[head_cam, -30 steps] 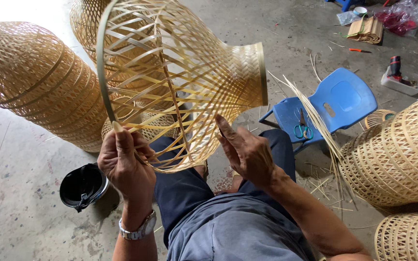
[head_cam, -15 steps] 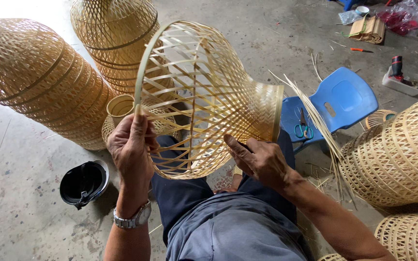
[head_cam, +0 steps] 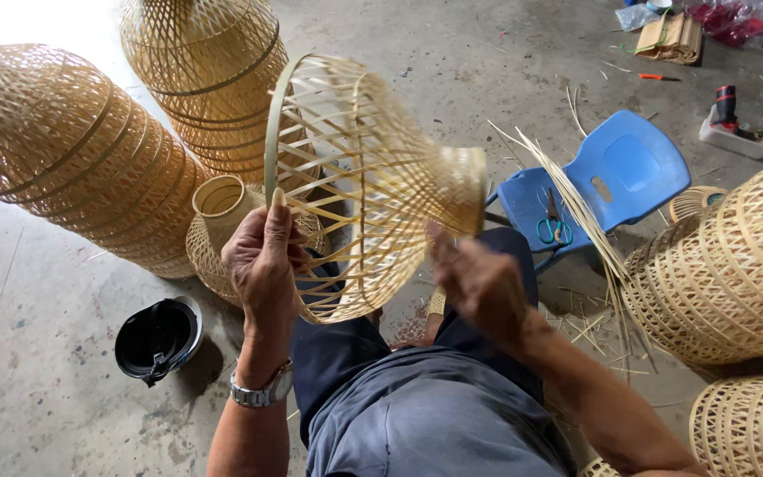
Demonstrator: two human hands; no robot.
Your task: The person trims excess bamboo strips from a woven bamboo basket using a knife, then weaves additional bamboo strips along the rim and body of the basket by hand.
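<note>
Left hand [head_cam: 262,261] grips bell-shaped openwork bamboo basket [head_cam: 373,177] rim; right hand [head_cam: 479,283] beneath.

blue plastic chair [head_cam: 629,172], scissors [head_cam: 554,228]; black helmet [head_cam: 157,338], concrete floor [head_cam: 37,389]

An open-weave basket [head_cam: 373,185] of pale, matt bamboo strips. Behind it, a smooth, glossy blue plastic chair [head_cam: 615,177] stands on a rough, grey concrete floor [head_cam: 37,371]. A shiny metal wristwatch [head_cam: 262,390].
</note>
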